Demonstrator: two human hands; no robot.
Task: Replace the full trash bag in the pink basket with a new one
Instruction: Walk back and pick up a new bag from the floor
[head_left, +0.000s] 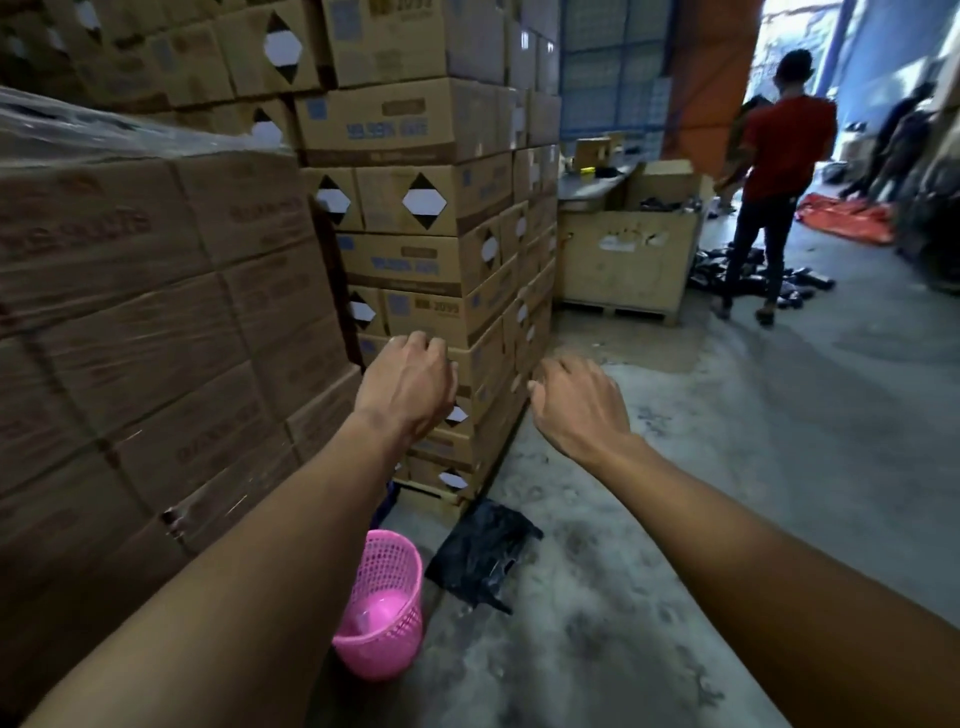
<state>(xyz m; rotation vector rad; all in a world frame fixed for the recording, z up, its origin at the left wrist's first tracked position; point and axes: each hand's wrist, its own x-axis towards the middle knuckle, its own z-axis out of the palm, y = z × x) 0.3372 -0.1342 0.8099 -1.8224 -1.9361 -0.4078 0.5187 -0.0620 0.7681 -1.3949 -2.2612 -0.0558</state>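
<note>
Setting: warehouse aisle, concrete floor (649, 597), stacked cardboard cartons (415, 218) to the left; a person in a red shirt (779, 171) stands well beyond.
Pink basket (382, 613): upright on the floor beside the cartons, partly hidden by the left forearm; no liner is seen inside.
Black trash bag (480, 556): laid crumpled on the floor just beside the basket; whether it is the full bag or the new one cannot be told.
Left hand (408, 387): raised well above the basket, fingers loosely curled, nothing held.
Right hand (576, 410): likewise raised, fingers slack and empty.
Handling, judged: thin film, soft, light and slippery; best gathered at the open edge. Mesh basket is light and easily tipped; rim to be steadied.
</note>
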